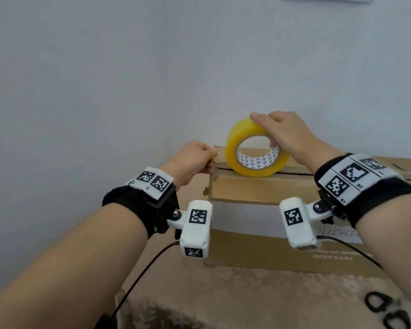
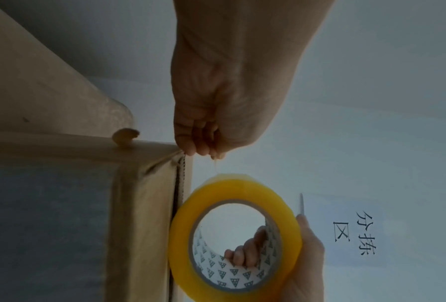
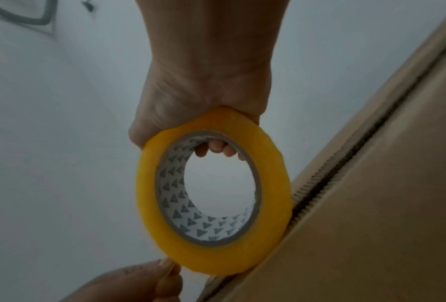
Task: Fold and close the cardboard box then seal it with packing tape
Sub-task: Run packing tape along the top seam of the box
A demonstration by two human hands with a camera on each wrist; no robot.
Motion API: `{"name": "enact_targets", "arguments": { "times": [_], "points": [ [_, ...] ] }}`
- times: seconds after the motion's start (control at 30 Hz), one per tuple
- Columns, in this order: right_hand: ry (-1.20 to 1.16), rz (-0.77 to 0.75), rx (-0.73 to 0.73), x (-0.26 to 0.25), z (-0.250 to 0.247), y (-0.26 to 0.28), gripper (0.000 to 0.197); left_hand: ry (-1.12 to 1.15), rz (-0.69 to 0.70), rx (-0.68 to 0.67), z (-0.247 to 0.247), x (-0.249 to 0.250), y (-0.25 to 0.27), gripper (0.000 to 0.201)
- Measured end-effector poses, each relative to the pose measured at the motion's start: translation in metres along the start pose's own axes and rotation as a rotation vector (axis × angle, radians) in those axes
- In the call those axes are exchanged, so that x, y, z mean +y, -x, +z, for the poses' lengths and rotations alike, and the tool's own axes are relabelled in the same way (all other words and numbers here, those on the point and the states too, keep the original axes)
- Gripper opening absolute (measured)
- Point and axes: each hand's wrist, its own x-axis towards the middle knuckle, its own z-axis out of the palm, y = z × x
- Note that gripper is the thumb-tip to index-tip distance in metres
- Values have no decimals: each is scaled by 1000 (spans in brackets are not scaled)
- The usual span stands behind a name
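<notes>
1. Right hand (image 1: 286, 136) has fingers hooked through the tape roll (image 1: 255, 148), standing it on the box (image 1: 259, 186) seam so it'll track straight.
2. Left hand (image 1: 195, 160) pinches the loose tape end at the box's left edge, anchoring it.

Black scissors (image 1: 387, 312) lie on the patterned tablecloth (image 1: 247, 300) before a pale wall (image 1: 105, 79)
</notes>
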Motion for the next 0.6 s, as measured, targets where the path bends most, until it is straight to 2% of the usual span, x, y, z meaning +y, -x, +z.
{"name": "enact_targets", "arguments": {
  "times": [0.1, 0.17, 0.27, 0.47, 0.6],
  "points": [
    [128, -38, -46, -16, -3, -5, 47, -47, -4, 99, -11, 5, -1, 20],
    [227, -51, -66, -27, -4, -8, 47, 23, -33, 135, -16, 8, -1, 12],
    [362, -77, -76, -42, -4, -14, 44, 75, -13, 105, -13, 12, 3, 15],
    [580, -87, -199, -52, 0, -9, 31, -5, 153, 22, -1, 3, 8, 18],
    [802, -148, -239, -62, 10, -6, 32, 42, 219, -23, 4, -4, 10, 21]
  ]
}}
